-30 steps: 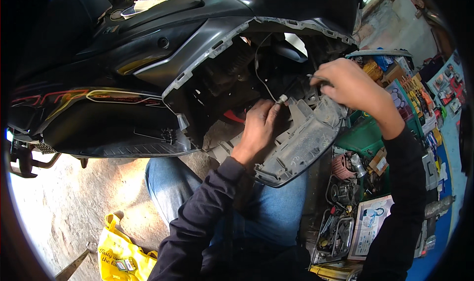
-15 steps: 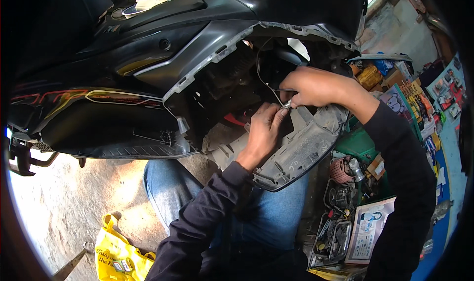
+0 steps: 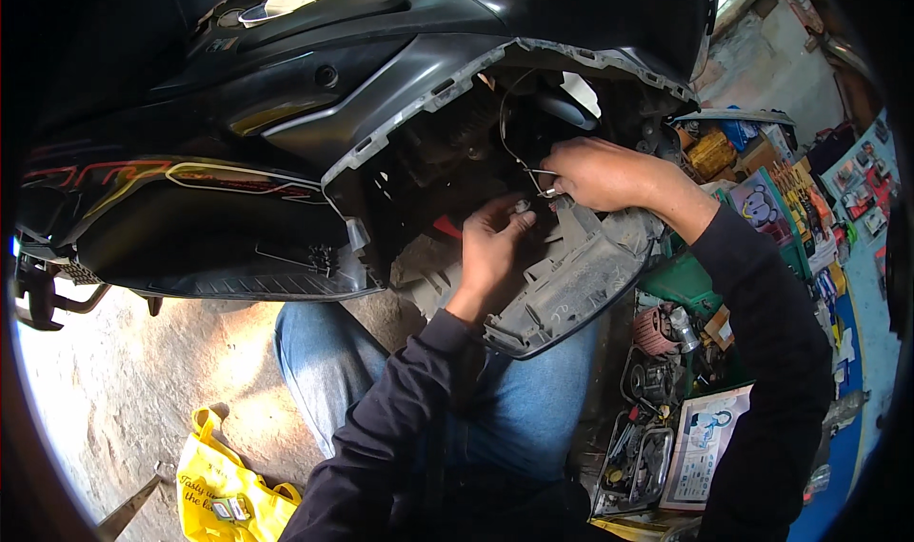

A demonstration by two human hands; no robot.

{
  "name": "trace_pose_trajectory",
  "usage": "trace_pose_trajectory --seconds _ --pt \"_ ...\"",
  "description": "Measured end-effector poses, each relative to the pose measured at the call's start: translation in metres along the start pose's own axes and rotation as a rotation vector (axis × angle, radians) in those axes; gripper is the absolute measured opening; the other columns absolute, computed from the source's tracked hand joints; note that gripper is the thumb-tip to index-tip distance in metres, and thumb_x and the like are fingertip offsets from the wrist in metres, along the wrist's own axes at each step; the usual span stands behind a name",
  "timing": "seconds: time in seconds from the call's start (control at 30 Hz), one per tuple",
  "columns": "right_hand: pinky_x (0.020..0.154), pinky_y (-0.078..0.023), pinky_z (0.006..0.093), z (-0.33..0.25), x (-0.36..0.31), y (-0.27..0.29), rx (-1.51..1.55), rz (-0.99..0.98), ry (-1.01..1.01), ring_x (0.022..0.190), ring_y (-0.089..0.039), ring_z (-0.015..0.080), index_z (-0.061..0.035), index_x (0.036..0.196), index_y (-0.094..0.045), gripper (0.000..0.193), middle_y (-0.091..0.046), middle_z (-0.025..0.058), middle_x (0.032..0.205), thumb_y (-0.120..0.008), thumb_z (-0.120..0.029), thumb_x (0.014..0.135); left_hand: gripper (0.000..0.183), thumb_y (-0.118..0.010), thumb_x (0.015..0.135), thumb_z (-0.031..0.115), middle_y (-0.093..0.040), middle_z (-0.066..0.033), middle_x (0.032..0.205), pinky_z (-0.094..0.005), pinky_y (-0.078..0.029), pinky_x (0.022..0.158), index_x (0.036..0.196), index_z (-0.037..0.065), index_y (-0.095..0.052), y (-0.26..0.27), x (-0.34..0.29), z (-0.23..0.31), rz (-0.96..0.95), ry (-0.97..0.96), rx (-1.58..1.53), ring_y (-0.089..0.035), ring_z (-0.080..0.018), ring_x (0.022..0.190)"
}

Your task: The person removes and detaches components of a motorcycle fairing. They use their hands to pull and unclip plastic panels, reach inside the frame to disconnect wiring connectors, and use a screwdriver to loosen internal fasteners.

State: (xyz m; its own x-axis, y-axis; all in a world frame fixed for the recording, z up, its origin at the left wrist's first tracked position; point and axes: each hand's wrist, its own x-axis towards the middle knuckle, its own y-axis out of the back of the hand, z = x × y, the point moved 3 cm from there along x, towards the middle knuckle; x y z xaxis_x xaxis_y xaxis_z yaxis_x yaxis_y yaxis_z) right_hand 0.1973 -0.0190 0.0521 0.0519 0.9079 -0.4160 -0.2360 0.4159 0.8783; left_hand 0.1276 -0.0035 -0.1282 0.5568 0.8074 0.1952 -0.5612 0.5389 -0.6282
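Observation:
A black scooter (image 3: 381, 75) stands with its lower front opened up. My left hand (image 3: 490, 242) pinches a small pale, shiny piece (image 3: 522, 205), perhaps a bulb, between thumb and fingertips. To its right my right hand (image 3: 595, 175) is closed on the end of a thin cable (image 3: 506, 134). A small light-coloured fitting (image 3: 550, 193) shows under those fingers, apart from the piece in my left hand. The cable hangs out of the dark cavity. Below both hands, a dusty grey body panel (image 3: 571, 290) leans over my knees, still against the scooter.
On the right lie a green toolbox (image 3: 681, 280), a pinkish pleated filter (image 3: 654, 331), a metal tray (image 3: 628, 461) of small parts and a printed sheet (image 3: 705, 447). A yellow bag (image 3: 219, 485) rests on the concrete floor (image 3: 124, 380) at lower left.
My left hand has drawn away to the left from my right hand, with the small pale piece in its fingers. The fitting under my right hand now shows more plainly.

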Motion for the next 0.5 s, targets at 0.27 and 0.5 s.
trace_pose_trajectory --seconds 0.27,0.5 --pt "0.087 -0.046 0.0439 0.001 0.002 -0.005 -0.096 0.065 0.051 0.099 -0.057 0.0386 0.0022 0.101 -0.061 0.020 -0.058 0.0217 0.101 -0.054 -0.006 0.084 0.029 -0.063 0.090 0.013 -0.066 -0.0053 0.093 -0.0240 -0.046 0.070 0.114 -0.003 -0.061 0.008 0.003 -0.019 0.091 -0.023 -0.015 -0.060 -0.0098 0.082" --pt "0.087 -0.045 0.0445 0.000 0.001 -0.001 -0.122 0.138 0.031 0.100 -0.056 0.0385 0.0021 0.100 -0.061 0.020 -0.057 0.0214 0.100 -0.053 -0.004 0.083 0.031 -0.057 0.088 0.007 -0.068 -0.0150 0.093 -0.0289 -0.050 0.070 0.116 -0.005 -0.057 0.015 -0.002 -0.002 0.102 -0.141 0.507 -0.065 -0.0175 0.081"
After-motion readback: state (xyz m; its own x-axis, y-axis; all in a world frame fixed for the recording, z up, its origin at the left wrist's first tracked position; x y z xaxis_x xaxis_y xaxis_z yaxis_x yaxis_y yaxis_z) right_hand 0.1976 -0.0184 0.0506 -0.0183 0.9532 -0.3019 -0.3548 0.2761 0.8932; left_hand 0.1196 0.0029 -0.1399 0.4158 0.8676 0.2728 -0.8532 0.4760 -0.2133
